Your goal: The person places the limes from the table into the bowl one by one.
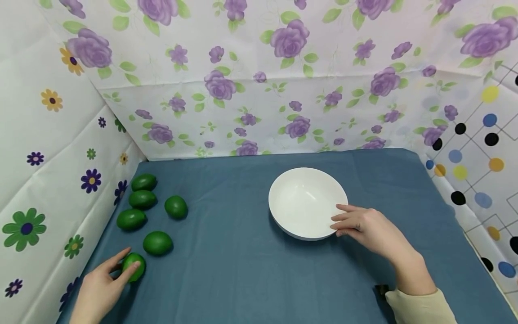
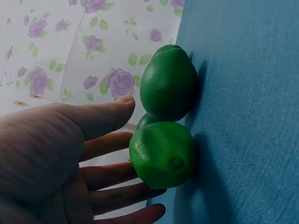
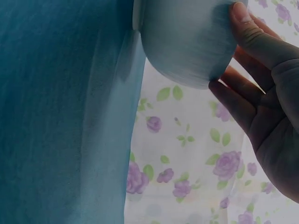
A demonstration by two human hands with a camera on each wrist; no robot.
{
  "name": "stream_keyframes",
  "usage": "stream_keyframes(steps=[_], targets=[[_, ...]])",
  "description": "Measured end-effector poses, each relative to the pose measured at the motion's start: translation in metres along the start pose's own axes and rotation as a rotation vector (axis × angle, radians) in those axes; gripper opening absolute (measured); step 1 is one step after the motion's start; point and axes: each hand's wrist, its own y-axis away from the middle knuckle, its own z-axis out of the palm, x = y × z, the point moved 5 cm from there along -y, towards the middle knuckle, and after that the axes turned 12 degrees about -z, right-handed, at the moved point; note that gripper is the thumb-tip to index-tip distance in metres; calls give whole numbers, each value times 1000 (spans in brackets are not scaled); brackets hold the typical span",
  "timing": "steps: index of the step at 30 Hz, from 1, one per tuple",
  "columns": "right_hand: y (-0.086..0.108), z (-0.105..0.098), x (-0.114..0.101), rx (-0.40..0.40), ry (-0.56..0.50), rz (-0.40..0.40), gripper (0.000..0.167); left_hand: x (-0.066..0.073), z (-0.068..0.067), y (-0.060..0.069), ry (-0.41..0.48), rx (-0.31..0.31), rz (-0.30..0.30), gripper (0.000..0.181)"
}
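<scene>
My left hand is around the nearest green lime, at the front left of the cloth. In the left wrist view, that lime sits against the spread fingers, while the thumb stands apart from it. Several other limes lie just beyond, one lime being closest. Right of the middle stands a white bowl with nothing visible inside. My right hand holds its right rim. The right wrist view has the thumb against the bowl's outer wall and the fingers at the rim.
A blue cloth covers the table. Floral sheeting rises at the back, with a flowered sheet on the left and a dotted sheet on the right. A small dark object shows beside the right sleeve.
</scene>
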Motion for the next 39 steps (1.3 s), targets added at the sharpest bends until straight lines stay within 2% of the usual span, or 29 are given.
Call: stream_keyframes(steps=[10, 17, 30, 39], targets=[[2, -3, 3, 46, -35, -27, 37, -2, 1, -6, -33, -28, 18, 92], [4, -2, 6, 58, -33, -35, 38, -4, 5, -9, -44, -35, 26, 90], [2, 0, 6, 29, -42, -7, 36, -7, 7, -10, -52, -50, -26, 94], [3, 0, 8, 14, -64, 33, 34, -8, 5, -7, -28, -10, -74, 93]])
